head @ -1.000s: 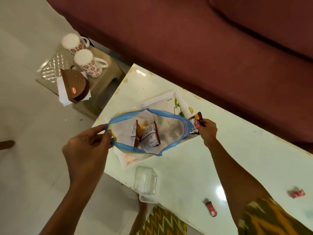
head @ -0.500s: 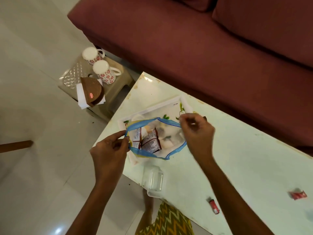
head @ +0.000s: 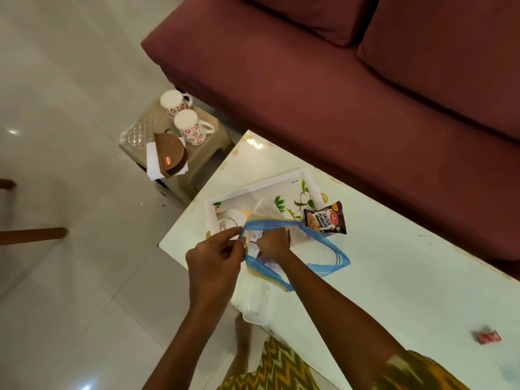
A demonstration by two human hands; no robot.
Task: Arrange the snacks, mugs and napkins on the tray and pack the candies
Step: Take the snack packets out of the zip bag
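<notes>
Since a second ago, the salted peanuts packet (head: 325,220) has left the right hand (head: 274,242) and now lies on the right end of the white tray (head: 254,187), its lower edge reaching over the rim toward the surface (head: 408,266). That right hand has gone down into the mouth of the blue-rimmed zip bag (head: 318,260), fingers curled among the small wrapped snacks (head: 254,243) inside; whether it grips one cannot be told. The left hand (head: 216,257), which pinched the bag's rim before, still pinches it at the left side between thumb and fingers, keeping the mouth pulled wide. The bag lies partly over the tray's near edge and partly on the surface.

Just in front of the bag, at the surface's near edge, sits a clear plastic container (head: 254,302). A red-wrapped candy (head: 486,337) lies well apart, far right on the surface.

Beside the surface, on a low beige stool (head: 216,142), two white mugs with red flowers (head: 187,126) stand upside down, one behind the other. Near them a brown napkin holder (head: 169,156) rests over white napkins (head: 152,164), with a clear patterned tray (head: 136,135) to its left. A maroon sofa (head: 337,94) runs behind the surface.
</notes>
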